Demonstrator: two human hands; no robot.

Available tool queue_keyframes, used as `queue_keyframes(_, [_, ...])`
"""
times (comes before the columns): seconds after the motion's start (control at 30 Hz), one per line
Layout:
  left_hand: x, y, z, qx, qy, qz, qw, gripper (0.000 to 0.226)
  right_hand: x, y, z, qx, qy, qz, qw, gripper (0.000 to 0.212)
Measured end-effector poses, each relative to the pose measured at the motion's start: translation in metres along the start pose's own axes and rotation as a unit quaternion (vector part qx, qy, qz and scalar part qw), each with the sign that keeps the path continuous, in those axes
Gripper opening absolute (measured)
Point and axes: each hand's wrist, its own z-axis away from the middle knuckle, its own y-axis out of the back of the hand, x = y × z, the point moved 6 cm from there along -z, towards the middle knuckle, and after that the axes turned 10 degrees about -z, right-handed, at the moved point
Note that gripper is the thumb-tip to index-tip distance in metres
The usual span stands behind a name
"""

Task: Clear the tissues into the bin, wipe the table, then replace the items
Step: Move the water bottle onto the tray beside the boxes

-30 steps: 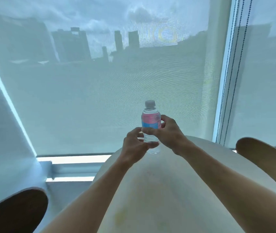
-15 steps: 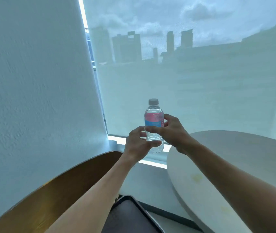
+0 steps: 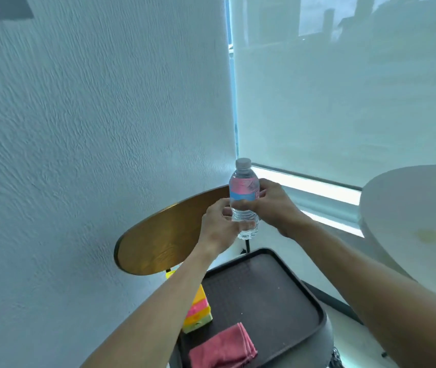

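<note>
A white textured wall (image 3: 92, 128) is filling the left of the scene, and a window covered by a translucent roller blind (image 3: 344, 102) is glowing on the right, with blurred building shapes showing through its top. At the right edge, the round white bench (image 3: 410, 221) is curving into view, carrying a faint yellowish stain on its top. Near the middle, both hands are holding a small clear water bottle (image 3: 244, 197) upright in the air, well above the things below. The bottle is wearing a pink and blue label and a pale cap. The left hand (image 3: 219, 224) is curling its fingers around the lower part of the bottle from the left, while the right hand (image 3: 272, 205) is wrapping the label band from the right, its fingertips lying across the front. Behind the hands, the curved wooden back of a chair (image 3: 163, 240) is standing against the wall. On the near side of it, a dark rectangular tray (image 3: 277, 288) with a raised rim is lying on what appears to be the chair's seat. A folded pink cloth (image 3: 223, 346) is lying at the near end of the tray. Just left of the tray, a stack of bright sponges (image 3: 198, 312) in yellow, pink, orange and green is sitting, partly hidden by the left forearm. Both bare forearms are reaching in from the near edge.
</note>
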Motion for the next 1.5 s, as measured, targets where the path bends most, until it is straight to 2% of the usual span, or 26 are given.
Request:
queue_keyframes(0.4, [-0.117,-0.03,0.01,0.038,0.109,-0.013,0.993,0.048,0.124,-0.047,-0.027,-0.065,-0.071,0.028,0.995,0.051])
queue_keyframes(0.57, [-0.155,-0.052,0.013,0.044,0.147,-0.049,0.987,0.048,0.175,-0.061,-0.025,-0.062,-0.128,-0.011,0.99,0.047])
queue_keyframes(0.73, [-0.191,-0.058,0.014,0.035,0.185,-0.077,0.979,0.04,0.219,-0.074,-0.033,-0.075,-0.152,0.003,0.986,0.048])
queue_keyframes(0.93, [-0.208,-0.024,0.022,0.086,0.19,-0.171,0.963,0.042,0.262,-0.091,-0.037,-0.099,-0.178,0.041,0.978,0.045])
queue_keyframes(1.03, [-0.221,-0.007,0.029,0.108,0.195,-0.229,0.948,0.033,0.278,-0.095,-0.035,-0.107,-0.194,0.049,0.974,0.053])
queue_keyframes(1.3, [-0.248,-0.006,0.039,0.082,0.167,-0.334,0.924,0.03,0.295,-0.103,-0.04,-0.132,-0.187,0.062,0.971,0.065])
queue_keyframes(1.5, [-0.249,-0.009,0.041,0.096,0.128,-0.367,0.916,0.028,0.325,-0.097,-0.028,-0.143,-0.174,0.143,0.964,0.085])
